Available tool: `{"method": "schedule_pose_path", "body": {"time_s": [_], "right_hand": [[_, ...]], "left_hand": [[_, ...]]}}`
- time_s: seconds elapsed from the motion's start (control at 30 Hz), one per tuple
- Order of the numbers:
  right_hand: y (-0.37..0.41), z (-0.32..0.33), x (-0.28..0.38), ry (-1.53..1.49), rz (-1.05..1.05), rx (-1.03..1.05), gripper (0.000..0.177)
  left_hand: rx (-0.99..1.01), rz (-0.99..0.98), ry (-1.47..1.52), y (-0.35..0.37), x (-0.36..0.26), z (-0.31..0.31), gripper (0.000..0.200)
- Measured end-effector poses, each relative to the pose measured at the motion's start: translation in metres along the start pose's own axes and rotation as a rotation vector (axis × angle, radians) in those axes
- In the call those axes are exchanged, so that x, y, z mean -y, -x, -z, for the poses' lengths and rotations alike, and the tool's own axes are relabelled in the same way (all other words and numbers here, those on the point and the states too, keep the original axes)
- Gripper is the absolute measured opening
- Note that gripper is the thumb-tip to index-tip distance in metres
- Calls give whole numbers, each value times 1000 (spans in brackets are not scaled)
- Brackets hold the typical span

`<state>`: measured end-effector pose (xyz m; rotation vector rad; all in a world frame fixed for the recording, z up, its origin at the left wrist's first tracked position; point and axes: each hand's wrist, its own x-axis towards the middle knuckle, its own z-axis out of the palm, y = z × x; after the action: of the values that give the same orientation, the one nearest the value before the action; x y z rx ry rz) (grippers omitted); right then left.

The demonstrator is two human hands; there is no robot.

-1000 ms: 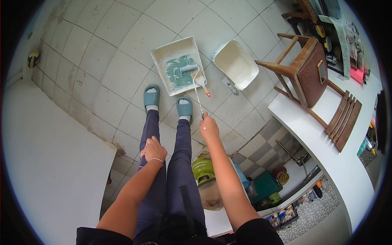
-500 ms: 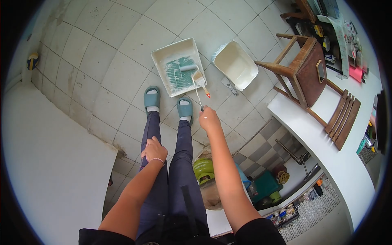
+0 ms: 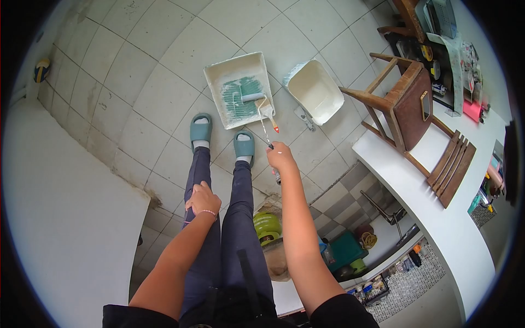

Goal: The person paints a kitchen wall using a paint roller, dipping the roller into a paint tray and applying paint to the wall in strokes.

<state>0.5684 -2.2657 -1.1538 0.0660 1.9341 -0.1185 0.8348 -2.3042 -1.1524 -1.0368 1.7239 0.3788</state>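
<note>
Fingers of the right hand (image 3: 281,156) stay clamped around the paint roller (image 3: 252,97) handle, now nearer the paint tray (image 3: 219,71) than a second ago, sleeve still loading on the tray's green ramp, while the left hand (image 3: 203,199) rests empty on the thigh, short of the tray.

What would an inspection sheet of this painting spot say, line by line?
Surface: tiled floor, grimy along the wall.
Job's things: paint tray with a green patch; roller lying in it; brush across the tray's near rim; white tub beside the tray.
Clutter: small metal object on the floor by the tub; oddments on the dark table.
Hands: right hand shut on the roller's handle; left hand rests on the left leg, holding nothing.
Cables: nothing seen.
Surroundings: wooden chair, white counter, green gas cylinder.
</note>
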Motion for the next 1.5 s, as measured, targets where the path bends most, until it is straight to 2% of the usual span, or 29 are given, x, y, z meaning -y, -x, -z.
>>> {"method": "schedule_pose_path", "body": {"time_s": [0.3, 0.5, 0.57, 0.67, 0.73, 0.77, 0.87, 0.97, 1.07, 1.2, 1.33, 1.4, 1.5], "right_hand": [[1, -11, -24, -80, 25, -7, 40], [-30, -39, -37, -155, 97, -122, 45], [-51, -59, -53, -76, 225, -192, 45], [-37, -78, -70, -100, 271, -225, 46], [-17, -105, -102, -81, 449, -368, 46], [-16, -122, -126, -31, 640, -510, 47], [4, -133, -147, -111, 290, -179, 46], [4, -142, -148, -192, 30, 5, 44], [5, -132, -118, -336, -16, 40, 37], [-23, -114, -72, -275, -46, 103, 40], [-32, -84, -27, -260, -3, 87, 40], [-24, -76, -23, -320, 41, 70, 39], [5, -67, -48, -398, 61, 157, 44]], "left_hand": [[11, 13, -11, -4, 2, -5, 42], [35, 41, 48, -2, 1, 2, 38], [67, 62, 1, 1, 0, 14, 39], [58, 52, -1, 0, 2, 12, 39], [52, 30, 25, 0, 3, 6, 40], [39, 13, 47, -4, 6, -3, 41], [10, 10, 78, -15, 4, -21, 43], [16, 25, 54, -13, 5, -13, 42], [20, 11, 81, -18, 7, -18, 41], [30, 12, 111, -18, 10, -16, 40], [55, 60, 76, -9, 8, 33, 35], [17, 43, 117, -14, 15, 34, 33], [-92, -68, 267, -28, 37, 25, 32]]}}
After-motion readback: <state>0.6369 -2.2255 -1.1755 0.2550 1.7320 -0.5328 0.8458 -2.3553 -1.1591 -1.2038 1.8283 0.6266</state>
